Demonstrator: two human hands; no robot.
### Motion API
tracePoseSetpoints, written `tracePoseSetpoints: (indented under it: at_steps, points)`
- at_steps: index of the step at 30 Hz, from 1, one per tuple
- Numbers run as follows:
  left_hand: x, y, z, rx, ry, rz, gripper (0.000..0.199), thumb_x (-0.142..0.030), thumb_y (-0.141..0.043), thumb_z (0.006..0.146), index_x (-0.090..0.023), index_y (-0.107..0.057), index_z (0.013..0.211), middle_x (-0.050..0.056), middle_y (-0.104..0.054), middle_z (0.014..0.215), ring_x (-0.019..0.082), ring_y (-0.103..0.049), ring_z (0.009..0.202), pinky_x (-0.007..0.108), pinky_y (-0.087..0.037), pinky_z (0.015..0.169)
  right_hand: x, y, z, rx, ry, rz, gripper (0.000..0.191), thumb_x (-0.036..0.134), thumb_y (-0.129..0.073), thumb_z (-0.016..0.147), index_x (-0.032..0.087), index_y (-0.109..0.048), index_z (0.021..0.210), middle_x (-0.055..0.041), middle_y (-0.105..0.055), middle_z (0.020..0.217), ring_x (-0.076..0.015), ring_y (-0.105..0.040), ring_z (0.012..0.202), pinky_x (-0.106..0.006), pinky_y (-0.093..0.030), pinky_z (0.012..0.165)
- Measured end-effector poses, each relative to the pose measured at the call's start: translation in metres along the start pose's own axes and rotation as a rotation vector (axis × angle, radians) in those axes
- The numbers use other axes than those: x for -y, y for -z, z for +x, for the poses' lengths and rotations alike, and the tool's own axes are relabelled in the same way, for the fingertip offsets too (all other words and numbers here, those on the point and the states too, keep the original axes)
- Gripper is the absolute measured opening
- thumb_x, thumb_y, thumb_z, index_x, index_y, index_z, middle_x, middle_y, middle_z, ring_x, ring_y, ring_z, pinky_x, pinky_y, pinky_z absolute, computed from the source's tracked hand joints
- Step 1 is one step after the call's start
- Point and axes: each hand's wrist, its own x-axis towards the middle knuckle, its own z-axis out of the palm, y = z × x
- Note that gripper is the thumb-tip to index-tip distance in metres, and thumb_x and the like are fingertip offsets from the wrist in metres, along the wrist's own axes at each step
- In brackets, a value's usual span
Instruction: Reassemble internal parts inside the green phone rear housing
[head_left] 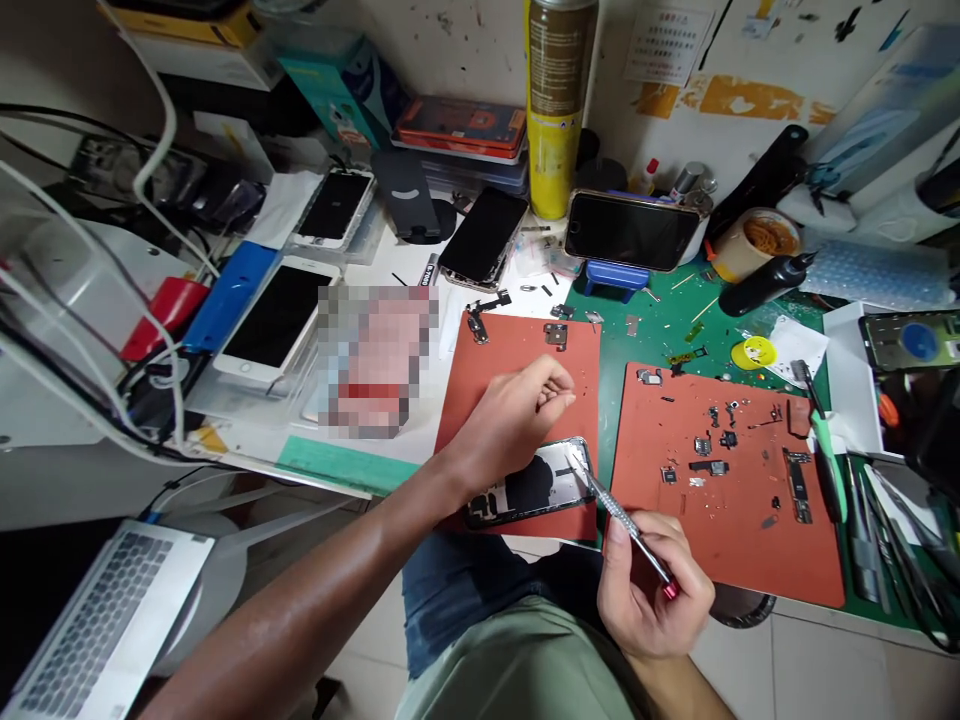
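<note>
Hands (517, 420) pinched over opened phone (525, 485)

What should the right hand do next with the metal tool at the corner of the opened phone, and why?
Probably ease the metal tool tip gently under the part at the opened phone corner. The right hand holds the tool like a pen, with its tip already at the phone's upper right corner, and the left hand rests over the phone on the red mat, steadying it.
</note>
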Motion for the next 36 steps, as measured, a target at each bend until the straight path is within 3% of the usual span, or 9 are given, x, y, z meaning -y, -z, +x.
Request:
tracePoseSetpoints:
  at_steps: [5,10,15,21,31,36]
  points:
    - [-0.001,-0.009,0.016,0.007,-0.036,0.067,0.008,-0.017,-0.066,0.1,-0.024,-0.066,0.097,-0.002,-0.081,0.092,0.018,-0.078,0.088,0.031,-0.057,0.081,-0.001,-0.001,-0.002,-0.007,-0.01,0.017,0.048,-0.007,-0.078,0.084,0.018,-0.061,0.12,-0.002,-0.07,0.096,-0.017,-0.07,0.076,-0.037,-0.062,0.065]
    - [0.001,-0.01,0.018,-0.01,-0.05,0.145,0.007,-0.021,-0.066,0.102,-0.024,-0.064,0.097,-0.002,-0.082,0.09,0.019,-0.079,0.086,0.032,-0.056,0.078,-0.003,-0.001,-0.004,-0.017,-0.028,0.013,0.044,-0.004,-0.079,0.085,0.02,-0.06,0.116,-0.0011,-0.07,0.094,-0.0172,-0.07,0.075,-0.037,-0.062,0.063]
    - [-0.003,-0.009,0.018,-0.004,-0.088,0.24,0.012,-0.014,-0.058,0.104,-0.023,-0.064,0.1,0.001,-0.083,0.096,0.02,-0.079,0.088,0.033,-0.056,0.077,-0.001,-0.003,-0.001,-0.024,-0.025,-0.014,0.036,0.001,-0.077,0.091,0.021,-0.058,0.114,0.0004,-0.068,0.091,-0.0158,-0.068,0.071,-0.037,-0.062,0.061]
    - [-0.008,-0.011,0.017,0.011,-0.177,0.403,0.017,-0.012,-0.05,0.105,-0.022,-0.063,0.101,0.003,-0.076,0.087,0.021,-0.069,0.076,0.034,-0.048,0.067,0.002,-0.003,0.003,-0.018,-0.013,0.011,0.037,-0.001,-0.075,0.091,0.02,-0.059,0.116,-0.0001,-0.068,0.09,-0.0148,-0.066,0.071,-0.035,-0.061,0.061]
    - [-0.006,-0.018,0.013,0.024,-0.334,0.623,0.029,-0.013,-0.044,0.107,-0.023,-0.059,0.085,0.002,-0.054,0.07,0.022,-0.049,0.066,0.037,-0.034,0.058,0.008,-0.002,0.018,0.03,-0.043,0.013,0.029,0.001,-0.068,0.096,0.023,-0.057,0.111,0.0013,-0.067,0.085,-0.014,-0.064,0.066,-0.032,-0.06,0.057]
    - [-0.005,-0.017,0.017,0.004,-0.329,0.637,0.028,-0.015,-0.048,0.108,-0.022,-0.061,0.085,0.002,-0.06,0.071,0.02,-0.053,0.065,0.035,-0.038,0.059,0.008,-0.001,0.019,0.033,-0.052,0.016,0.027,0.0,-0.067,0.095,0.022,-0.058,0.108,0.0009,-0.066,0.083,-0.0138,-0.063,0.065,-0.031,-0.06,0.057]
